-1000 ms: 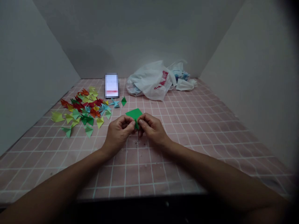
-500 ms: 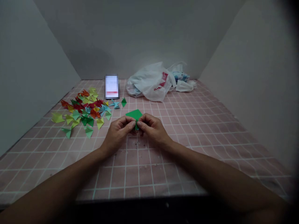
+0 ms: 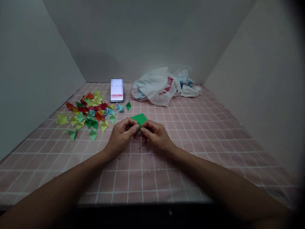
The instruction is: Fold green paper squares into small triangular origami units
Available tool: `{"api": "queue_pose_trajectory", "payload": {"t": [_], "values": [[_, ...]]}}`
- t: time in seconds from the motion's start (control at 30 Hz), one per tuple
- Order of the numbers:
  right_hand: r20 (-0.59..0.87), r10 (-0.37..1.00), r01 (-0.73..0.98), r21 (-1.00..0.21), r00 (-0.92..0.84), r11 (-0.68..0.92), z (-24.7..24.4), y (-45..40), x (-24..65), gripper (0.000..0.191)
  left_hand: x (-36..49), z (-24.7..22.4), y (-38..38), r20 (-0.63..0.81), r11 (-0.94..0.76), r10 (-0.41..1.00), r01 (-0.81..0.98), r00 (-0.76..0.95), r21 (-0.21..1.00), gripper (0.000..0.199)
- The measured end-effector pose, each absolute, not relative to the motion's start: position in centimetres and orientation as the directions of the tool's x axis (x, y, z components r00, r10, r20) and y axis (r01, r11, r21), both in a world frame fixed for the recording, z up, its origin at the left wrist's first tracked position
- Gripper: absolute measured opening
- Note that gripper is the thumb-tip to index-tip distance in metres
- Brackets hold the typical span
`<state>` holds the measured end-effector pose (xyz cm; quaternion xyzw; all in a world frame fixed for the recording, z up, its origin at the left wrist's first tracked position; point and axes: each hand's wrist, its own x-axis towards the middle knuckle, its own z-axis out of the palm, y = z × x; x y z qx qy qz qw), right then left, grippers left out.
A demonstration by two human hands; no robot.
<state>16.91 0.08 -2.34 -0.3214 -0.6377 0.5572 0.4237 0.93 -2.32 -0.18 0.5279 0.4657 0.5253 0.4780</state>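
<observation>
A square of green origami paper (image 3: 139,119) is pinched between my two hands, and its lower part is hidden behind my fingers. My left hand (image 3: 121,135) holds it from the left between thumb and fingers. My right hand (image 3: 155,135) grips it from the right, with the fingertips of both hands almost meeting. Up and to the left, a single folded green paper piece (image 3: 128,106) lies apart from a scattered heap of folded red, yellow, green and blue paper pieces (image 3: 88,111).
The work surface is a pink mat with a white grid (image 3: 190,159), dotted with small crumbs (image 3: 143,148) below my hands. At the back stand a pixelated phone (image 3: 117,90) and a white plastic bag (image 3: 154,87). Grey walls (image 3: 250,79) rise on three sides.
The view has shifted slightly, and the objects sit a little lower and to the right. My fingers have shifted on the green paper, and its small lower point is less visible.
</observation>
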Motion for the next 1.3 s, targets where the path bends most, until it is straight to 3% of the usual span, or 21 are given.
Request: {"api": "queue_pose_trajectory", "payload": {"t": [0.13, 0.37, 0.57, 0.83, 0.9, 1.03, 1.13, 1.3], "values": [[0.212, 0.887, 0.089, -0.959, -0.410, 0.271, -1.9, -0.6, 17.0, 0.021, 1.0, -0.2, -2.5, 0.142, -0.143, 0.989, 0.028, 0.028, 0.989, 0.021], [0.238, 0.878, 0.142, -0.937, -0.414, 0.321, -1.8, -1.2, 16.6, 0.022, 0.8, -0.6, -2.6, 0.195, -0.188, 0.980, 0.171, -0.025, 0.967, 0.036], [0.251, 0.913, 0.125, -0.944, -0.322, 0.304, -2.2, -0.8, 16.8, 0.023, 0.7, -0.8, -2.1, 0.127, -0.132, 0.987, 0.047, 0.095, 0.990, 0.032], [0.346, 0.890, 0.023, -0.929, -0.296, 0.369, -1.9, -0.8, 16.8, 0.024, 0.9, -0.1, -2.7, 0.236, -0.244, 0.969, 0.129, 0.075, 0.961, 0.016], [0.361, 0.886, 0.029, -0.922, -0.291, 0.385, -2.0, -0.9, 16.7, 0.025, 0.9, 0.2, -2.9, 0.278, -0.288, 0.958, 0.264, 0.077, 0.921, 0.018], [0.376, 0.873, 0.046, -0.911, -0.311, 0.409, -2.1, -1.2, 16.6, 0.025, 0.8, 0.4, -3.1, 0.482, -0.455, 0.871, 0.527, 0.096, 0.718, 0.025], [0.388, 0.865, 0.028, -0.908, -0.318, 0.417, -2.1, -1.4, 16.6, 0.025, 0.7, 0.2, -3.0, 0.552, -0.518, 0.825, 0.559, 0.125, 0.648, 0.027], [0.429, 0.866, -0.009, -0.897, -0.257, 0.441, -2.2, -1.2, 16.5, 0.024, 0.7, -0.3, -2.8, 0.545, -0.549, 0.820, 0.505, 0.173, 0.666, 0.019]]}}
